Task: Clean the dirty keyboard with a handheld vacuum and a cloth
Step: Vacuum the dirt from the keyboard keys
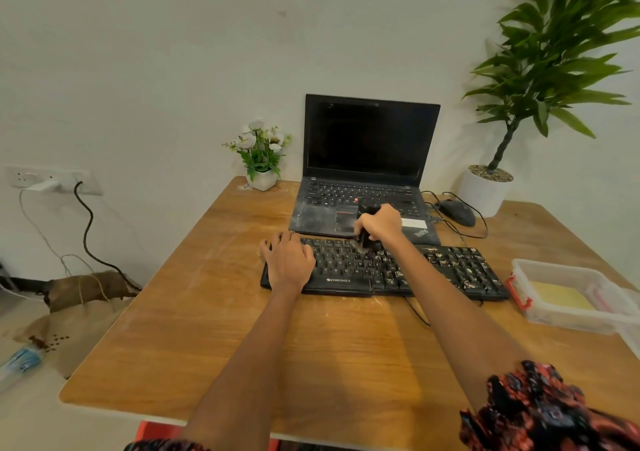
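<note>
Crumbs littered the keyboard [398, 270], its long axis left-right; the right hand [381, 223] gripped the handheld vacuum [365, 222] upright over the keyboard's upper middle, while the left hand [287, 260] lay spread, pressing the keyboard's left end.

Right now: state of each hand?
Left hand: open, flat on the keyboard.
Right hand: gripping the handheld vacuum.
</note>
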